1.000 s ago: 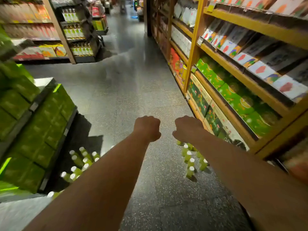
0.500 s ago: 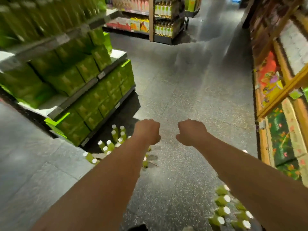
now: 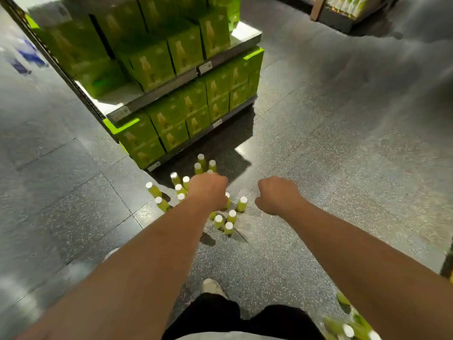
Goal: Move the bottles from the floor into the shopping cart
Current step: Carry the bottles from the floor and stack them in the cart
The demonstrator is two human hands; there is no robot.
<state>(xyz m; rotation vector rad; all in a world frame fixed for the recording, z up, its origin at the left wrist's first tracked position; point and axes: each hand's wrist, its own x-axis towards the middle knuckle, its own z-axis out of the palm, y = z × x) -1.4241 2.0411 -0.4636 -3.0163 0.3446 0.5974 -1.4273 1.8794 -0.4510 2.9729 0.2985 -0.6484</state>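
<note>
Plenty of speckled grey floor [image 3: 343, 143], tiled, across the whole view. On it at upper left, a two-tier shelf unit [image 3: 157, 94] packed with green cartons [image 3: 186, 52]. Stretched forward over the floor, two bare forearms ending in the left hand [image 3: 208, 190] and right hand [image 3: 277, 195], both clenched into fists, grasping nothing. Just off the shelf unit's near corner, upright on the floor, a cluster of green bottles [image 3: 228, 228] with white caps, partly hidden beneath the left hand. At the lower right edge, blurred bottles [image 3: 348, 327]. Lowest, a pale shoe [image 3: 212, 287].
</note>
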